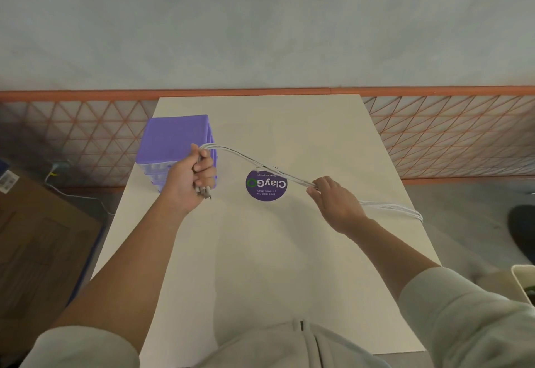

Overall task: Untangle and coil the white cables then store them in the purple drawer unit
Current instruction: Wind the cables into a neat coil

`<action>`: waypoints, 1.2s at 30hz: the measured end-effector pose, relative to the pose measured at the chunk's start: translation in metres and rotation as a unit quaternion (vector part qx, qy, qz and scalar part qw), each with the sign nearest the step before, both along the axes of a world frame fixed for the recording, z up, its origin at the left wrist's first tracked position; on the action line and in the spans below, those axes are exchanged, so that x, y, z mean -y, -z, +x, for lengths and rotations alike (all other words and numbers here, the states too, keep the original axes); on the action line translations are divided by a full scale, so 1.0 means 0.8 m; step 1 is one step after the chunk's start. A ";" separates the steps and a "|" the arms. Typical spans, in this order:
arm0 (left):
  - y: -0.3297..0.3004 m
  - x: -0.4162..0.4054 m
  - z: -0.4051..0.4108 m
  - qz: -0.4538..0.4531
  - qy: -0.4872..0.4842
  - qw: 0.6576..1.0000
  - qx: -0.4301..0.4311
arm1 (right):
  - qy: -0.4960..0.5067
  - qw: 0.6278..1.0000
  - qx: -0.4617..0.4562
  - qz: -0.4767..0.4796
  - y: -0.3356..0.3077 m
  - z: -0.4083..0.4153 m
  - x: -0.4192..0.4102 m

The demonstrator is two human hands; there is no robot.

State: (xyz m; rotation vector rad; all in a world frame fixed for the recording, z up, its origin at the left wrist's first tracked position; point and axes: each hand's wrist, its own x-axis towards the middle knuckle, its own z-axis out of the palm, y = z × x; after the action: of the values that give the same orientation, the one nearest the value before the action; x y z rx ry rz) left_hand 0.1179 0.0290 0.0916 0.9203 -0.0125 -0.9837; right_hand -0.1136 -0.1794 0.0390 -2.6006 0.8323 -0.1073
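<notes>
A bundle of several white cables (260, 165) stretches across the white table (289, 266). My left hand (191, 178) grips one end in a fist, with the metal plugs sticking out below the fingers. It hovers in front of the purple drawer unit (173, 138), which stands at the table's back left. My right hand (333, 199) pinches the bundle further along, to the right of centre. Beyond it the cables trail to the table's right edge and drop over it.
A round purple sticker (266, 186) lies on the table between my hands. A brown cardboard box (37, 237) sits on the floor to the left. A white bin's rim (524, 280) shows at the right. An orange lattice fence (448, 136) runs behind the table.
</notes>
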 end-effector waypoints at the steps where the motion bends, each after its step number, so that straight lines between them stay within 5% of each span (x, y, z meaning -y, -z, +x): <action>1: -0.001 0.002 -0.002 0.002 -0.007 1.000 0.005 | 0.019 1.000 -0.003 -0.004 -0.001 -0.004 0.002; 8: -0.021 0.032 -0.035 0.103 -0.035 0.978 0.176 | 0.067 0.994 -0.091 0.004 -0.016 -0.009 0.006; 12: -0.029 0.061 -0.058 0.193 -0.021 0.925 0.327 | 0.051 0.984 -0.162 0.059 -0.039 0.005 -0.001; 18: -0.029 0.093 -0.102 0.269 0.026 0.832 0.484 | -0.051 0.936 -0.203 0.283 -0.094 0.027 -0.006; 22: -0.027 0.103 -0.129 0.274 0.055 0.833 0.478 | -0.119 0.906 -0.144 0.380 -0.145 0.022 0.004; 27: -0.029 0.107 -0.141 0.271 0.091 0.850 0.443 | -0.125 0.912 -0.073 0.383 -0.176 0.021 0.014; 36: -0.046 0.091 -0.123 0.188 0.216 0.907 0.309 | -0.152 0.978 0.026 0.141 -0.156 0.027 0.021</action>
State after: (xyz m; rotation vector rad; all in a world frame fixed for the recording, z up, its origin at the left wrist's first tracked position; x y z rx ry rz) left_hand 0.0198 -0.0442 0.1287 1.6073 -0.6060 -1.0776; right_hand -0.0922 -0.1959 0.1637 -2.4094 0.3903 0.0299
